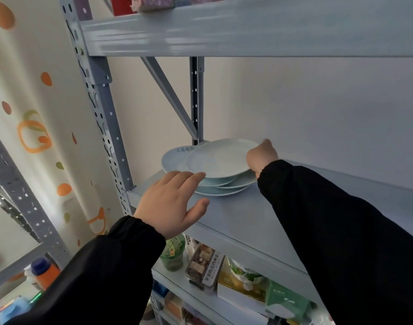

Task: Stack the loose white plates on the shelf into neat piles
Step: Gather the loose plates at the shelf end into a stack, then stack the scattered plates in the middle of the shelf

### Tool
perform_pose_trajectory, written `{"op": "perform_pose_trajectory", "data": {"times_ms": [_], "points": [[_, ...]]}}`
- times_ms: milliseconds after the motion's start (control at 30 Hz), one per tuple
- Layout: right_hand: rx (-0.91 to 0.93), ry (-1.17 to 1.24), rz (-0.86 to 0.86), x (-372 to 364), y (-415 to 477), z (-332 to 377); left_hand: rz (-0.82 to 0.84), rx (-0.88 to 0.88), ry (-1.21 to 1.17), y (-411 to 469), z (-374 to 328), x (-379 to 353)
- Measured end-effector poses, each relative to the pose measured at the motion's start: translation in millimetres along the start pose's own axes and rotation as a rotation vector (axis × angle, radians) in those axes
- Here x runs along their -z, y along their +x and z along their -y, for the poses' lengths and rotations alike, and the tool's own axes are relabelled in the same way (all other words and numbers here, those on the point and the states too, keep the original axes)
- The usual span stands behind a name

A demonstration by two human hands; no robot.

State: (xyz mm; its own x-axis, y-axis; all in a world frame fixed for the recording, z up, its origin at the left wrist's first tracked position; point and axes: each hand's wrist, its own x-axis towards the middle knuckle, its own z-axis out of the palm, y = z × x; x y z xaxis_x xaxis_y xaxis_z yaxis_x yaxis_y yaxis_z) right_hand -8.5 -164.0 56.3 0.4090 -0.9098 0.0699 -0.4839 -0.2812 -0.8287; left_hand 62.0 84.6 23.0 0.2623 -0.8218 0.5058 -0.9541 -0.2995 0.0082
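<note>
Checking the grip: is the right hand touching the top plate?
Touching: the head view shows the right hand curled round the right rim of the top plate.

Green jar, snack box — orange bottle

the person wears a black long-sleeved top of smooth, faintly glossy fabric, the left sleeve and the right sleeve each ending at the wrist in a gathered, elasticated cuff with fine puckers, beyond which the left hand and right hand are bare.
</note>
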Motion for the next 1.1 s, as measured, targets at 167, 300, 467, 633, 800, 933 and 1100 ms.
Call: {"op": "perform_pose_trajectory", "data": {"times_ms": [167,300,467,633,800,933,1100], "points": [[0.251,-0.511,0.068,-4,1,-9,-0.004,-0.007,0.004,1,-3,0],[0.370,-0.678,0.172,-4,-3,-12,-0.005,-0.011,-0.003,2,-6,0],[0.411,-0.621,0.232,-2,-4,-16,-0.015,-0.017,-0.003,2,-9,-1],[0.457,-0.563,0.188,3,-4,-21,-0.034,-0.024,-0.008,4,-11,-1],[0.439,-0.574,0.192,16,-12,-25,-0.050,-0.037,-0.012,11,-18,0],[0.435,-0.610,0.160,36,-21,-32,-0.054,-0.058,-0.029,21,-32,-1],[0.433,-0.649,0.125,74,-31,-50,-0.054,-0.123,-0.061,38,-59,-5]]}}
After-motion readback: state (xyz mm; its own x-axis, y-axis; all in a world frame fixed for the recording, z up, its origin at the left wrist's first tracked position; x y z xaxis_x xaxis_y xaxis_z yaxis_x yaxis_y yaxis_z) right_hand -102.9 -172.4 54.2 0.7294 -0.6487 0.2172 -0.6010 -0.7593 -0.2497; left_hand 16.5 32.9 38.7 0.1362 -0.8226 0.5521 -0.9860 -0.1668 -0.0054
